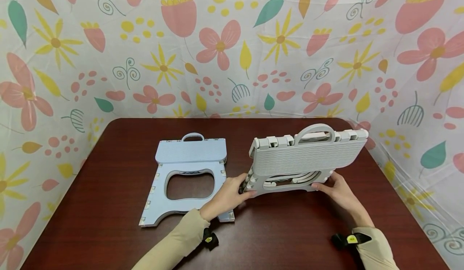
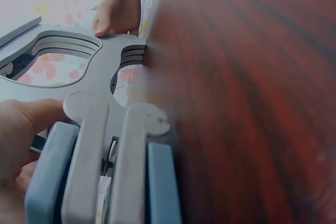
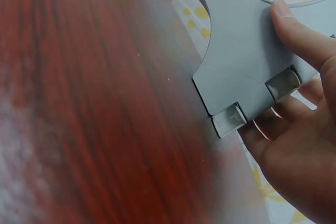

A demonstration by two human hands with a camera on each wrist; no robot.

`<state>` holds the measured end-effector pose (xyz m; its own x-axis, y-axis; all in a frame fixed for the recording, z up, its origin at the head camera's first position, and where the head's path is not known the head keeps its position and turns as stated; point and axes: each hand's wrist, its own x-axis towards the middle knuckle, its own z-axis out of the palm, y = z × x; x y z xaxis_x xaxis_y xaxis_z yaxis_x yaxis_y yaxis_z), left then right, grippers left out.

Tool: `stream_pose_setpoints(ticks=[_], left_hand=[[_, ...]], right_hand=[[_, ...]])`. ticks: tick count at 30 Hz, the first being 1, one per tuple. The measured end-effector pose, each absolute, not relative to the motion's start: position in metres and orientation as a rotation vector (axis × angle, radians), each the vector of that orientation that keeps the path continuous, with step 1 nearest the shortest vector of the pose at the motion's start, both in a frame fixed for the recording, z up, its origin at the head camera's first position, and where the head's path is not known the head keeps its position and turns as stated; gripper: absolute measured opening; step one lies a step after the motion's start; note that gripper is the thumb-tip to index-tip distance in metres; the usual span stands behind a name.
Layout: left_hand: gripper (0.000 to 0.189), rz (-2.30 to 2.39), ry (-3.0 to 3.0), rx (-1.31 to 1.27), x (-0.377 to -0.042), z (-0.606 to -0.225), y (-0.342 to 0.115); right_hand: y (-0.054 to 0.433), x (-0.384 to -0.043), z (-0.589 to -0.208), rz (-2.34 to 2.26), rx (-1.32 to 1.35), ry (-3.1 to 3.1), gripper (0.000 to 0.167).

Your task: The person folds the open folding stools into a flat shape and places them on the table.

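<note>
A grey folding step stool (image 1: 308, 157), folded nearly flat, stands tilted at the right side of the table with its carry handle uppermost. My left hand (image 1: 230, 191) grips its lower left edge. At the opposite lower edge, my right hand (image 1: 338, 191) holds it; the right wrist view shows the thumb (image 3: 296, 30) on the front panel and the other fingers behind. Left of it, a light blue folding step stool (image 1: 192, 151) lies folded on the table, its handle pointing away and my left forearm overlapping its lower right part.
The dark red-brown wooden table (image 1: 282, 237) has rounded far corners. A white cloth (image 1: 224, 84) printed with flowers and leaves hangs behind it and along both sides. Black straps with yellow tags circle both wrists.
</note>
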<state>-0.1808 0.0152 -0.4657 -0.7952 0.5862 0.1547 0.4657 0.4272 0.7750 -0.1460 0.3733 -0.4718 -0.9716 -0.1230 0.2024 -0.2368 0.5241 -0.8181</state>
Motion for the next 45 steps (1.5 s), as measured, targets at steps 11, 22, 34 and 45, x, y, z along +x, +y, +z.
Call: stream_pose_setpoints(ticks=[11,22,34,45], left_hand=[[0.037,1.306,2.539,0.950,-0.1801,-0.4653,0.0152],[0.030,1.327,2.504,0.909,-0.1792,-0.4622,0.0155],[0.028,1.377,2.464,0.884,-0.1783,-0.4659,0.0164],[0.026,1.416,2.520,0.906,-0.1748,-0.4674,0.0193]], right_hand=[[0.3725,-0.1463,-0.4747,1.400,0.291,-2.645,0.038],[0.3753,-0.1484,-0.4764,1.336,0.338,-2.624,0.035],[0.3756,-0.1475,-0.4768,1.379,0.371,-2.610,0.027],[0.3743,-0.1425,-0.4747,1.562,0.452,-2.526,0.019]])
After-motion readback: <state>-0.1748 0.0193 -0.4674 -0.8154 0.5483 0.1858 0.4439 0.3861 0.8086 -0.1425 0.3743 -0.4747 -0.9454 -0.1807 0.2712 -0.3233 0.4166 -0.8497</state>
